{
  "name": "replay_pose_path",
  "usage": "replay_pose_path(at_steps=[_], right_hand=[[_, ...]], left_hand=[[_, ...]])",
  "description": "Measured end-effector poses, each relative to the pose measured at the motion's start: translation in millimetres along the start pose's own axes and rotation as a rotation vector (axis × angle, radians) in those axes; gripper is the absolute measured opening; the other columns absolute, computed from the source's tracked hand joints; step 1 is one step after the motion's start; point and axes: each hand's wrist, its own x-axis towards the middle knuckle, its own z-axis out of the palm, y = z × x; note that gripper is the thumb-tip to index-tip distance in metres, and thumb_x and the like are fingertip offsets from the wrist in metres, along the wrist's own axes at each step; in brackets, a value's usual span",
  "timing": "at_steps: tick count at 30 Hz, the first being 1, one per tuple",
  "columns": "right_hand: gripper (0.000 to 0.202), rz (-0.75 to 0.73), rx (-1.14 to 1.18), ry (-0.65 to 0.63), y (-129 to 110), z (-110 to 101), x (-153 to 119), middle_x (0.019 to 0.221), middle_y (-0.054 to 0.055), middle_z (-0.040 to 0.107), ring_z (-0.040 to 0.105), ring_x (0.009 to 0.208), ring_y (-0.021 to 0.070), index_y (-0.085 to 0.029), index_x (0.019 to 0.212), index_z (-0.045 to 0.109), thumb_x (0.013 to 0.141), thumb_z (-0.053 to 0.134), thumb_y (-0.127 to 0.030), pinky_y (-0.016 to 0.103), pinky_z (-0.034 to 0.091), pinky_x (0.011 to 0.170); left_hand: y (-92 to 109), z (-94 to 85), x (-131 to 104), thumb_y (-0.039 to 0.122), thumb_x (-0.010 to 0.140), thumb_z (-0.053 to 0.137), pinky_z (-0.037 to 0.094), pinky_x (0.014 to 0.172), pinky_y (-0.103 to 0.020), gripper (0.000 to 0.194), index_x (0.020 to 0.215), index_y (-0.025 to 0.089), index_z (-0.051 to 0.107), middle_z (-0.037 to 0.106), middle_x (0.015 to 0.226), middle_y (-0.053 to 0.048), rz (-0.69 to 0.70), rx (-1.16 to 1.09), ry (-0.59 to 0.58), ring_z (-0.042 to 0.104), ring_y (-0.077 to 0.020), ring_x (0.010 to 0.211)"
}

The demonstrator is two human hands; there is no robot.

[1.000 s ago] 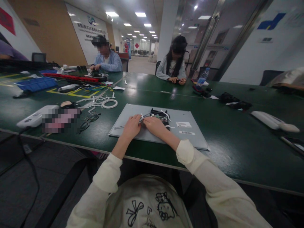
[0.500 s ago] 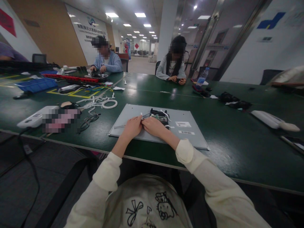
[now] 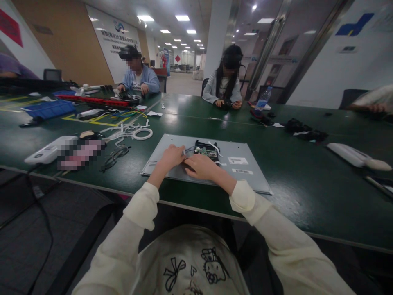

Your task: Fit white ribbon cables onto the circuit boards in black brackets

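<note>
A flat grey metal panel (image 3: 245, 176) lies on the green table with a small circuit board (image 3: 206, 152) in a black frame at its middle. Thin grey cables (image 3: 190, 150) run from the board toward my fingers and come out again left of them. My left hand (image 3: 172, 159) is closed, its fingertips pinching a small white tape strip (image 3: 184, 152). Close against it, my right hand (image 3: 202, 167) has its fingers bent together over the cable; the fingertips partly hide it. White tape pieces (image 3: 214, 147) also stick to the board's frame, beside two labels (image 3: 238, 160).
Left of the panel lie a tape roll (image 3: 143, 134), loose white strips, glasses (image 3: 118, 153) and a white power bank-like box (image 3: 46, 152). A blue tray (image 3: 50, 109) is farther left. Across the table sit two people; a bottle (image 3: 263, 99) stands at the right.
My hands have drawn slightly apart at the fingertips, the right one shifting a little toward me. The panel stays in place on the table.
</note>
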Motion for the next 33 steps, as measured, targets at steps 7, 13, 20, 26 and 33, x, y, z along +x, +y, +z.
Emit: replay_pose_path(at_steps=[7,13,20,26,33], right_hand=[[0.029,-0.053,0.008,0.008,-7.7,-6.3,-6.7,0.082,0.011,0.064,0.058,0.08,0.0182,-0.012,0.086,0.065,0.089,0.041,-0.027,0.031,0.041,0.077],[0.037,-0.197,0.205,0.08,-10.4,-3.6,-11.3,0.115,0.012,0.055,0.049,0.106,0.0187,-0.014,0.118,0.055,0.083,0.05,-0.026,0.032,0.039,0.092],[0.046,-0.182,0.372,0.07,-8.8,3.6,-11.9,0.126,0.012,0.044,0.039,0.117,0.0197,-0.016,0.127,0.048,0.085,0.051,-0.034,0.035,0.033,0.1],[0.041,-0.156,0.378,0.094,6.9,15.9,-8.1,0.127,0.013,0.042,0.036,0.12,0.021,-0.017,0.125,0.048,0.088,0.046,-0.035,0.04,0.031,0.103],[0.039,0.081,0.26,0.161,65.4,36.4,-7.2,0.128,0.011,0.041,0.033,0.123,0.0241,-0.021,0.122,0.051,0.089,0.042,-0.038,0.046,0.029,0.104]], left_hand=[[-11.7,7.5,1.6,0.04,0.084,0.047,0.045,0.078,-0.031,0.044,0.124,0.024,0.044,0.066,0.104,-0.008,0.043,-0.084,-0.019,0.062,-0.0234,0.094],[-24.5,17.4,3.6,0.046,0.087,0.043,0.039,0.093,-0.027,0.048,0.126,0.019,0.043,0.058,0.123,-0.008,0.009,-0.393,0.115,0.054,-0.0188,0.112],[-21.4,11.6,0.6,0.034,0.092,0.037,0.042,0.089,-0.03,0.037,0.122,0.014,0.045,0.058,0.119,-0.011,-0.201,-0.397,0.526,0.059,-0.0183,0.098],[-20.3,9.6,-2.8,0.028,0.09,0.041,0.044,0.08,-0.03,0.031,0.116,0.015,0.049,0.06,0.106,-0.009,-0.174,-0.332,0.705,0.06,-0.0191,0.088],[-18.0,12.1,-5.7,0.024,0.088,0.044,0.046,0.076,-0.028,0.027,0.114,0.017,0.049,0.06,0.104,-0.008,-0.14,-0.324,0.634,0.06,-0.0178,0.086]])
